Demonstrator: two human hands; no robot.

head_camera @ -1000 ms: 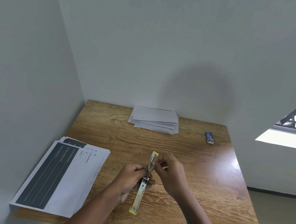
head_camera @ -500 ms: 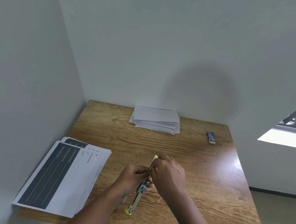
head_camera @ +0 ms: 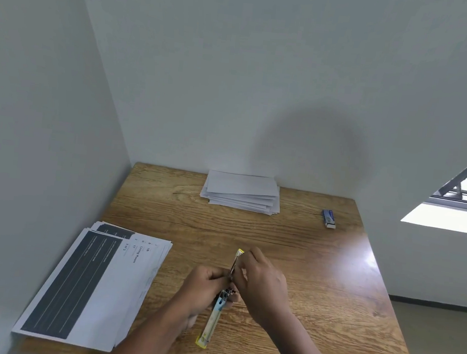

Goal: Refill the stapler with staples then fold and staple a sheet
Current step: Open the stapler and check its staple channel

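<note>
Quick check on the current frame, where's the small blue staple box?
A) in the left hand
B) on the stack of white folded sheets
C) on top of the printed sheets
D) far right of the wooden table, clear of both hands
D: the small blue staple box lies alone at the far right of the wooden table, while the left hand and right hand both hold the opened yellow-tipped stapler near the front.
</note>
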